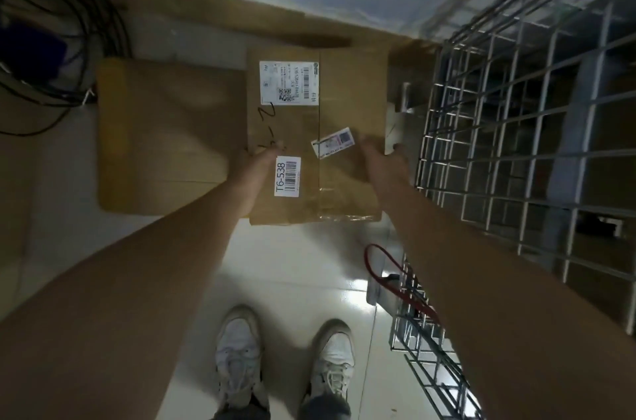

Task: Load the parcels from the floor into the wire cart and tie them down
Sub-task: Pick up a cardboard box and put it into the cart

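1. I am on the loading step. My left grip is clamped on the left edge of the labelled parcel, thumb on top. My right grip is closed on its right edge, fingers curled over the side.
2. The labelled parcel sits between my two arms, straight ahead of my feet, with the wire cart just beside it on my right. I judge it is lifted off the floor, since its left edge covers part of the parcel behind it, but I cannot be sure.
3. That plain parcel lies flat on the floor to the left, near the wall, and is not yet loaded.
4. The next move calls for carrying the labelled parcel to the right, clearing the cart's wire wall and lowering it in level. The inside of the cart is dark, so I cannot tell what space is free.
5. A red cord loops at the cart's low frame beside my right forearm. It is likely the tie-down, which I judge comes after both parcels are in.
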